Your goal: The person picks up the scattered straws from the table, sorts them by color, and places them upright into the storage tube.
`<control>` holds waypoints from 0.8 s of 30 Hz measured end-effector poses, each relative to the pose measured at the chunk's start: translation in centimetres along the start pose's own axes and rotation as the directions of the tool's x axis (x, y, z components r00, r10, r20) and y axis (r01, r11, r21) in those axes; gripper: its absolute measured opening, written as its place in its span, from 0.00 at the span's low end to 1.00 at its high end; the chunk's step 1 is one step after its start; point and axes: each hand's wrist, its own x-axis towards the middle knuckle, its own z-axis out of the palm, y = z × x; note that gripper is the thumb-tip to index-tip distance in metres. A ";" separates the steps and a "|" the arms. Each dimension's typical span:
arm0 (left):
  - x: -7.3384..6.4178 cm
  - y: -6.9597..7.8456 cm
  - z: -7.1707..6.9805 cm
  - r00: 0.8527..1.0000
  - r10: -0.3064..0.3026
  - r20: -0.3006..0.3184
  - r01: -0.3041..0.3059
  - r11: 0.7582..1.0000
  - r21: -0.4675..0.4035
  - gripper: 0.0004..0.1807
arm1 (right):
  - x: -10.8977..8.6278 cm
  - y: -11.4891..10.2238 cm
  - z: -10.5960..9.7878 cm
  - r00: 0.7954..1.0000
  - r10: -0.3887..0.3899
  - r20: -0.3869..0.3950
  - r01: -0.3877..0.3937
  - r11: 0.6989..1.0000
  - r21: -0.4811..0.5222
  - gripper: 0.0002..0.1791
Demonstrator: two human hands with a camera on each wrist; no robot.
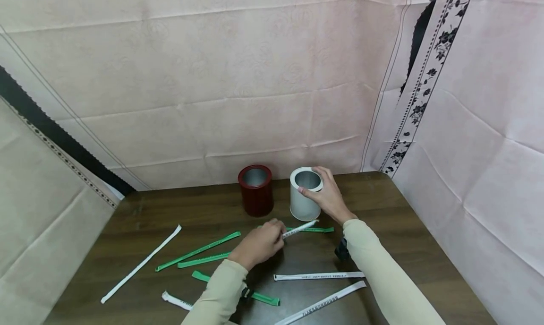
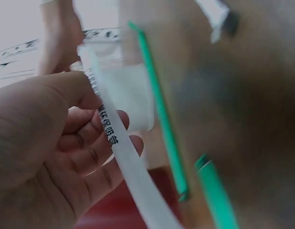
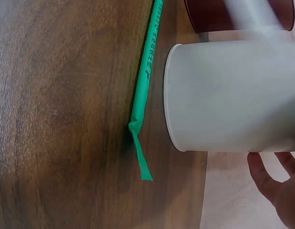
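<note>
My left hand (image 1: 260,243) pinches a white paper-wrapped straw (image 1: 302,228) between thumb and fingers. Printed characters show on its wrapper (image 2: 107,121) in the left wrist view. The straw slants up to the right, its far end in front of the white canister (image 1: 304,206). That canister stands upright with its top open, and my right hand (image 1: 330,196) holds it near the rim, thumb in front and fingers on the far right side. A dark red canister (image 1: 257,200), also open at the top, stands to its left. Behind the held straw lies a green wrapped straw (image 1: 318,230).
More green straws (image 1: 199,251) lie left of and under my left forearm. White wrapped straws lie at the left (image 1: 141,264), by the left sleeve (image 1: 175,301) and at the right front (image 1: 318,276). A pale cloth (image 1: 238,89) hangs behind the wooden table (image 1: 144,211).
</note>
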 end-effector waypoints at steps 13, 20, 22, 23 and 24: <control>2.7 1.4 -8.0 0.820 -0.148 -0.552 -0.092 0.919 -0.383 0.07 | -0.6 0.4 0.0 1.000 -0.013 -0.004 0.013 1.000 0.016 0.51; 7.3 3.8 -12.3 0.718 -0.193 -0.668 -0.282 0.797 -0.534 0.07 | -0.6 0.3 0.2 1.000 -0.020 -0.003 0.020 1.000 0.019 0.50; 8.6 4.1 -12.7 0.730 -0.187 -0.658 -0.298 0.778 -0.553 0.08 | -0.5 0.2 0.2 1.000 -0.017 -0.004 0.017 1.000 0.019 0.50; 9.3 4.1 -12.6 0.743 -0.182 -0.644 -0.295 0.774 -0.559 0.09 | -0.4 0.2 0.2 1.000 -0.016 -0.006 0.016 1.000 0.021 0.50; 9.9 4.1 -12.4 0.759 -0.174 -0.628 -0.282 0.781 -0.557 0.09 | -0.3 0.1 0.2 1.000 -0.014 -0.007 0.015 1.000 0.024 0.50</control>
